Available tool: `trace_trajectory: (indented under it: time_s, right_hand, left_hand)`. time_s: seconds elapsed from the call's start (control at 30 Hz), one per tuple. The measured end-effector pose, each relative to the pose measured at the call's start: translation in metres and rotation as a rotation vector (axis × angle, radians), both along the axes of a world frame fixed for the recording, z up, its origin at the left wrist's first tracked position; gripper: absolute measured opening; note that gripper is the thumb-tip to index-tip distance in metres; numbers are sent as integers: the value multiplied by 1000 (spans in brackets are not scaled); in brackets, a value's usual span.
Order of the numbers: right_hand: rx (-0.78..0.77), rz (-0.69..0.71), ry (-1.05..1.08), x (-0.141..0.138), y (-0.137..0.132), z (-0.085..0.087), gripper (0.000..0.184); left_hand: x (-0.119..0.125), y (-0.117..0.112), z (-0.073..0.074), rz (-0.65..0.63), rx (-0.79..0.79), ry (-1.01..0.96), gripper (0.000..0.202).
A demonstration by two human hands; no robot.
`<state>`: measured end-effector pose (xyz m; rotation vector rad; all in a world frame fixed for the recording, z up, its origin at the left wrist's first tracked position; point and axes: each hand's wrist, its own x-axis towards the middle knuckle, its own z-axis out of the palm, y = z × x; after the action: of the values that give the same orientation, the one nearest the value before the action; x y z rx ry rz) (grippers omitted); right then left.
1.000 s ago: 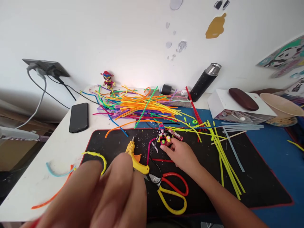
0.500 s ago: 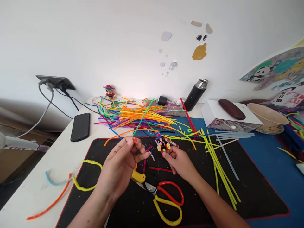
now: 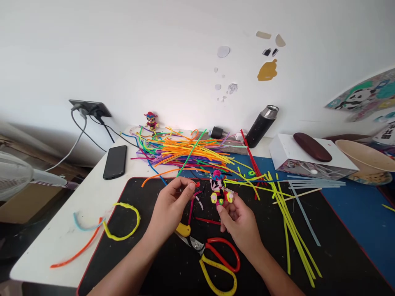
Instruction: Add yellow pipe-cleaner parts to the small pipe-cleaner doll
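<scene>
My right hand is closed round the lower part of a small pipe-cleaner figure, which is held upright, with a blue and magenta top, a pale face and yellow-green ends. To its left, my left hand pinches a small red piece between thumb and forefinger; most of it is hidden, and it is apart from the figure. Below my hands, scissors with one red and one yellow handle lie on the black mat. A yellow handle lies close to their blades, its tool partly hidden.
A heap of coloured pipe cleaners spreads along the back. Yellow-green stems lie on the right. A phone, a black flask, a white box and a similar finished figure stand or lie around the mat.
My left hand has turned palm-down and moved right, bringing the red piece nearer the figure. My right hand has raised the figure slightly and turned it more upright. The view has shifted a little.
</scene>
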<state>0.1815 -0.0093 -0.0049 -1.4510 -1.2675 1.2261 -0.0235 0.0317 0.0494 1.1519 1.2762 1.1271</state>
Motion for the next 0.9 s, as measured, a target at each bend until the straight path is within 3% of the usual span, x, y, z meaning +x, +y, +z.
trace_trajectory:
  time_s: [0.13,0.4,0.9]
  right_hand:
    - [27,-28,-25,-3,-2,-4,28]
    - [13,-23,21,-6,-6,6,29]
    - [127,11,39,-10,-13,-2,20]
  left_hand:
    - [6,-2,0,-18,13,67,35]
    - [9,-2,2,-53,23,85,33]
    - [3,1,8,-62,101,98,26]
